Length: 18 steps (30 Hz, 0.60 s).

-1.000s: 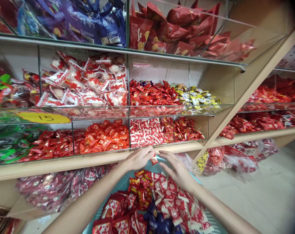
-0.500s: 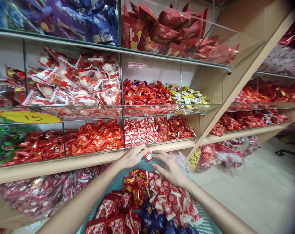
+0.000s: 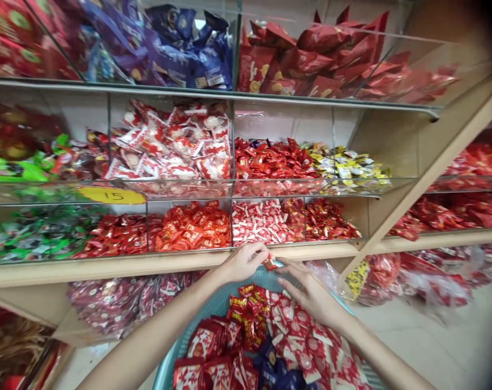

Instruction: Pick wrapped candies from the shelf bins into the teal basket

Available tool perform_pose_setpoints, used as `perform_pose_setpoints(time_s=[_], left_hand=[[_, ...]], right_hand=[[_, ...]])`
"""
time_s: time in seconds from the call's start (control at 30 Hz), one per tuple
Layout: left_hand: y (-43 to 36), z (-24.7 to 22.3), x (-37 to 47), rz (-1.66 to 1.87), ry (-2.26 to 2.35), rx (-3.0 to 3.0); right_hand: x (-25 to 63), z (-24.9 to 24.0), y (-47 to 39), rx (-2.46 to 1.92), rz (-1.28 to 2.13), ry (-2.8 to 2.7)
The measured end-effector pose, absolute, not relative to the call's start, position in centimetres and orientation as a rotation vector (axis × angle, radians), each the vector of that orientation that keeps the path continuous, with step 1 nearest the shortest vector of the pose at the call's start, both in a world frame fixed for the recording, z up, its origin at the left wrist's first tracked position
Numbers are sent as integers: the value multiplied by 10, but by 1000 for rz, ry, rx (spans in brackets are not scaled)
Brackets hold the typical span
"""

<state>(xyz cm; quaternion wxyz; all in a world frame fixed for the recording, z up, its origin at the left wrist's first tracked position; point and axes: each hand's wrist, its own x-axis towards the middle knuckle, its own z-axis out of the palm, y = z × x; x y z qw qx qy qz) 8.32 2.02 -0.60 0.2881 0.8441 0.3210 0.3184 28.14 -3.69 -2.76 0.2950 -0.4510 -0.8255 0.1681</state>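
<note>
My left hand pinches a small red wrapped candy over the far rim of a teal plastic basket. Just right of that candy is my right hand, its fingers apart and holding nothing I can see; whether a fingertip touches the candy or the rim I cannot tell. Below the hands the basket holds red-and-white wrapped candies, red-and-yellow packets, larger red packets and dark blue packets.
A shelf unit with a wooden front edge stands ahead, its glass-fronted bins full of sweets, among them orange-red candies. A yellow tag reads 15. Plastic bags lie under the shelf. Tiled floor shows at right.
The view has swung left, so shelves, basket and hands appear further right. My left hand still pinches the candy, and my right hand stays beside it.
</note>
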Motion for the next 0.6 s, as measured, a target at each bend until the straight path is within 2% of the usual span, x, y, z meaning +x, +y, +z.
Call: perform_pose_setpoints(time_s=[0.23, 0.4, 0.5, 0.6], left_hand=[[6, 20, 55, 937, 912, 2090], [-36, 41, -32, 983, 1150, 1885], [-50, 42, -109, 1134, 1447, 1778], [-41, 42, -180, 1547, 1680, 1344]], right_hand=[[283, -33, -34, -1261, 445, -2233], [286, -33, -34, -1263, 418, -2222], [285, -32, -34, -1261, 424, -2233], [285, -32, -34, -1303, 454, -2260]])
